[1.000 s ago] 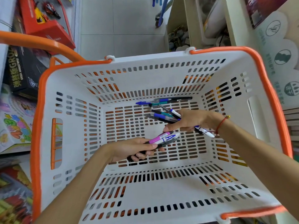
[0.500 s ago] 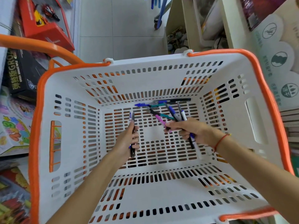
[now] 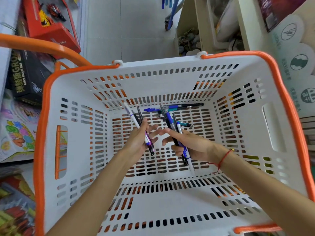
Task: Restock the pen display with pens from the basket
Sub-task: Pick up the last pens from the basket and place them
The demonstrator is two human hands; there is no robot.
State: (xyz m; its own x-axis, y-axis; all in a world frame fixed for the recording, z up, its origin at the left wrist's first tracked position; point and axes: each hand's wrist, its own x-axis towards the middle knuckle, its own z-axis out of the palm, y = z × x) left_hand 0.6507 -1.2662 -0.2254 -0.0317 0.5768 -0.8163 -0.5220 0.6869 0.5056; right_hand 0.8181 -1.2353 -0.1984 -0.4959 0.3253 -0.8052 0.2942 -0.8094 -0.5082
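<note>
A white slotted basket (image 3: 170,193) with an orange rim fills the view. Both my hands are down inside it. My left hand (image 3: 138,142) grips a small bunch of pens (image 3: 134,121), white, black and purple, tips pointing to the far wall. My right hand (image 3: 189,147) holds another bunch of pens (image 3: 170,121), blue, black and white, whose ends stick out below the palm. The fingertips of both hands nearly meet in the middle. Several loose pens (image 3: 179,107) lie on the basket floor by the far wall.
The orange basket handle (image 3: 42,48) arcs over the far left corner. Boxed toys (image 3: 27,74) stack up on the left. Cream shelving (image 3: 213,28) and a printed cardboard display (image 3: 296,62) stand on the right. Tiled floor (image 3: 127,28) lies beyond the basket.
My left hand moved right and turned its pens upright toward the far wall. My right hand drew back toward me with its bunch, and the two hands came together.
</note>
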